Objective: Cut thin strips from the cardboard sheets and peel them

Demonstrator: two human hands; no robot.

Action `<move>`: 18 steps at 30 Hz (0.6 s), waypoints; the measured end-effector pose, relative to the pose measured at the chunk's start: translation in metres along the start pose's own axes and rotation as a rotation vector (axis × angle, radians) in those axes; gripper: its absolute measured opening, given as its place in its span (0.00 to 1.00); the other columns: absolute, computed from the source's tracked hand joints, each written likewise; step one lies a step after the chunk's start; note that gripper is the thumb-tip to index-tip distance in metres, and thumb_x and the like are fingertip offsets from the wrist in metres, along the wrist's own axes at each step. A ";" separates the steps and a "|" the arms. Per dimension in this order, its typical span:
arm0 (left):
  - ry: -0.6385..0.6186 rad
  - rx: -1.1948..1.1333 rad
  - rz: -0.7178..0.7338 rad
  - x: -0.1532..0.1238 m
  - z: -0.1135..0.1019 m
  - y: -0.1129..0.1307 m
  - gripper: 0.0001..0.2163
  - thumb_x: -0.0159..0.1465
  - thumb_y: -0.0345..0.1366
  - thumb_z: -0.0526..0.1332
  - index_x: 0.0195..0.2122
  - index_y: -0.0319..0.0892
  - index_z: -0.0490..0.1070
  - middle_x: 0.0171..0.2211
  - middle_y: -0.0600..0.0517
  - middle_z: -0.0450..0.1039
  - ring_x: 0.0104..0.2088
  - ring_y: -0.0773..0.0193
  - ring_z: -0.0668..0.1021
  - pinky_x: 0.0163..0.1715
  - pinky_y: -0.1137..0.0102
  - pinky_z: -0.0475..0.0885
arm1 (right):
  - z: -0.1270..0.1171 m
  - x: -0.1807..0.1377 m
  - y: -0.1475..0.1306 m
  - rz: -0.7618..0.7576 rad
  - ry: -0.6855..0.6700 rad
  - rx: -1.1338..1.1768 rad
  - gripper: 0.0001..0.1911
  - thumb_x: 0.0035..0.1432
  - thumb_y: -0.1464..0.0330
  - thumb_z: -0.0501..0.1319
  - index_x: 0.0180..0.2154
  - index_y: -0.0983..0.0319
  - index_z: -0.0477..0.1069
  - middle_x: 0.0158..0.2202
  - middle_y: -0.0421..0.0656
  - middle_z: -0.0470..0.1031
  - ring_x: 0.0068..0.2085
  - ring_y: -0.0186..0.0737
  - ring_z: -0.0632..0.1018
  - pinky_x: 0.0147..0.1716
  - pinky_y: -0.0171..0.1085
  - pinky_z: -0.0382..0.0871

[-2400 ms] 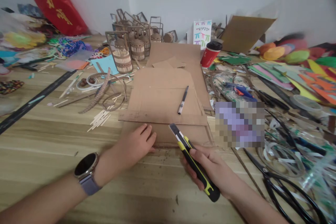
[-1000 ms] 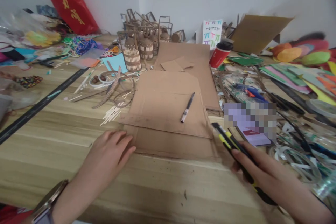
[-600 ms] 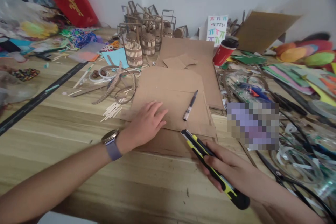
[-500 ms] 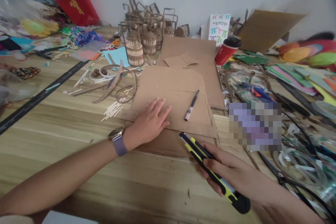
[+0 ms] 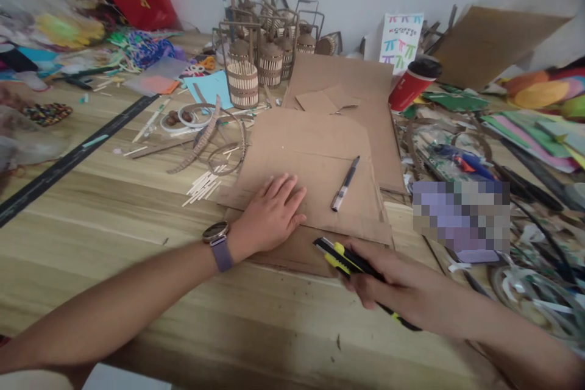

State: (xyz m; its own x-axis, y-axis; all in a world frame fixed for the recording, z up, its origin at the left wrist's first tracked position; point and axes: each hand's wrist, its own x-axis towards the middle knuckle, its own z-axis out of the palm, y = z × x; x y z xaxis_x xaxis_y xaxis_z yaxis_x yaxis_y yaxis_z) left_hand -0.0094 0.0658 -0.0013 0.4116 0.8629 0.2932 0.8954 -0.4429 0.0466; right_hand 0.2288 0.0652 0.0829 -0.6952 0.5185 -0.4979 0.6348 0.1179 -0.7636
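Note:
My left hand (image 5: 272,216) lies flat, fingers together, on the near part of a brown cardboard sheet (image 5: 315,164) on the wooden table (image 5: 137,237). A watch sits on that wrist. My right hand (image 5: 393,283) is closed round a yellow-and-black utility knife (image 5: 340,256), whose tip points left over the lower cardboard piece (image 5: 292,250) at the table's near side. A black-and-silver pen (image 5: 345,184) rests on the cardboard, to the right of my left hand.
Small cardboard lanterns (image 5: 256,55) stand behind the sheets. A red cup (image 5: 414,85) is at back right. Scissors, coloured paper and clutter (image 5: 516,152) fill the right side. A long black ruler (image 5: 73,155), wooden sticks (image 5: 203,186) and tape rings (image 5: 187,119) lie to the left.
My left hand moved from the table's near edge up onto the cardboard sheet and flattened there. My right hand swung the knife from the right back toward the cardboard's near edge.

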 end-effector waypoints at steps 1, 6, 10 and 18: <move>-0.006 0.001 -0.001 0.000 -0.001 0.000 0.24 0.72 0.46 0.48 0.62 0.35 0.63 0.65 0.37 0.58 0.65 0.46 0.60 0.63 0.52 0.56 | 0.000 0.003 -0.003 -0.025 0.046 -0.160 0.14 0.63 0.63 0.53 0.47 0.61 0.67 0.36 0.45 0.76 0.34 0.38 0.77 0.33 0.36 0.70; -0.040 0.006 0.000 0.001 -0.002 0.002 0.25 0.71 0.47 0.48 0.62 0.35 0.62 0.65 0.37 0.57 0.66 0.46 0.59 0.64 0.51 0.55 | 0.012 0.026 -0.017 -0.114 0.131 -0.726 0.08 0.65 0.66 0.54 0.43 0.59 0.70 0.32 0.43 0.79 0.33 0.42 0.80 0.27 0.34 0.67; -0.055 0.006 0.005 0.003 -0.002 0.002 0.26 0.71 0.48 0.48 0.63 0.36 0.62 0.66 0.37 0.56 0.66 0.47 0.58 0.64 0.51 0.53 | 0.023 0.042 -0.026 -0.064 0.033 -1.001 0.05 0.64 0.67 0.57 0.40 0.60 0.70 0.33 0.44 0.80 0.31 0.47 0.81 0.22 0.36 0.63; -0.077 -0.005 0.004 0.003 -0.003 0.002 0.27 0.70 0.51 0.49 0.63 0.36 0.61 0.66 0.37 0.55 0.66 0.46 0.57 0.64 0.51 0.52 | 0.026 0.046 -0.020 -0.105 0.010 -1.098 0.07 0.66 0.66 0.56 0.43 0.60 0.69 0.31 0.42 0.81 0.31 0.47 0.83 0.18 0.37 0.59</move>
State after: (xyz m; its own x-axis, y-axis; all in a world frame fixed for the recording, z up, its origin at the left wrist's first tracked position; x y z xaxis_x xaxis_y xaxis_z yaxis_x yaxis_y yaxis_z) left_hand -0.0071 0.0673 0.0024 0.4272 0.8773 0.2186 0.8930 -0.4473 0.0502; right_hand 0.1752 0.0649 0.0651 -0.7635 0.4679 -0.4452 0.5302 0.8476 -0.0184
